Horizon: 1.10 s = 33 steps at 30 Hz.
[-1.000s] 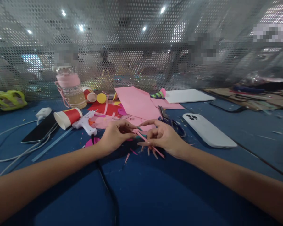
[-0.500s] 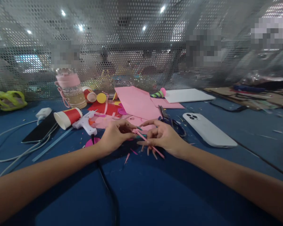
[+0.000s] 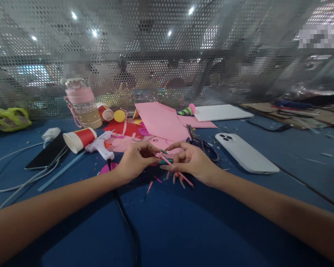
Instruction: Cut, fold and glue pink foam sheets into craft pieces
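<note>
Best done slowly — keep pink strip point(image 3: 171, 165) taut between both hands, low over blue surface point(image 3: 183, 222), clear of scraps below. Left hand point(image 3: 133, 161) pinched on strip's upper end near teal bit point(image 3: 164, 151). Right hand point(image 3: 193, 163) curled around strip lower down, fingertips closed on it, tail poking out below. Scissors point(image 3: 200, 142) just behind right hand; glue gun point(image 3: 100, 145), phone point(image 3: 246, 152) near.

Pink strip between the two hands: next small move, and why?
Probably a slight roll or fold of the pink strip at its upper end. Left hand and right hand both pinch it above the blue table, fingertips meeting near a small teal piece. The strip's lower end hangs free, and the glue gun lies untouched.
</note>
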Tool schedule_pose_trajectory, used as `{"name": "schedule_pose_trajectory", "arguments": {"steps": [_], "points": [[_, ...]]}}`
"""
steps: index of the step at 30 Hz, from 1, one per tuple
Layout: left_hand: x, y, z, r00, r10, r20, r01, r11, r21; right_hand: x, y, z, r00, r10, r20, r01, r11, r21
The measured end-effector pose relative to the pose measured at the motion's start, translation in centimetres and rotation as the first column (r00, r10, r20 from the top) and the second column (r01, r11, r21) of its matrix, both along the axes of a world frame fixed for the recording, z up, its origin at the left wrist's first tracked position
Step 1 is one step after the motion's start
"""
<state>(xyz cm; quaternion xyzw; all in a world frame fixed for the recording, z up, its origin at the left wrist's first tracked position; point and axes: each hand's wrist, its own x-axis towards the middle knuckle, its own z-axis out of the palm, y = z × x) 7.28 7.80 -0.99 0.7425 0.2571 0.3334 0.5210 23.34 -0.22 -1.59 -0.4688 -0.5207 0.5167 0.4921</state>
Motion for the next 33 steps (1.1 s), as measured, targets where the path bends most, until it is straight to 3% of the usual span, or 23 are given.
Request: {"name": "schedule_pose_trajectory", "arguments": {"steps": [33], "points": [[0.10, -0.21, 0.13, 1.000, -0.008, 0.027, 0.009, 0.999, -0.052, -0.05, -0.04, 0.20, 1.000, 0.021, -0.017, -0.022, 0.999, -0.047]]}}
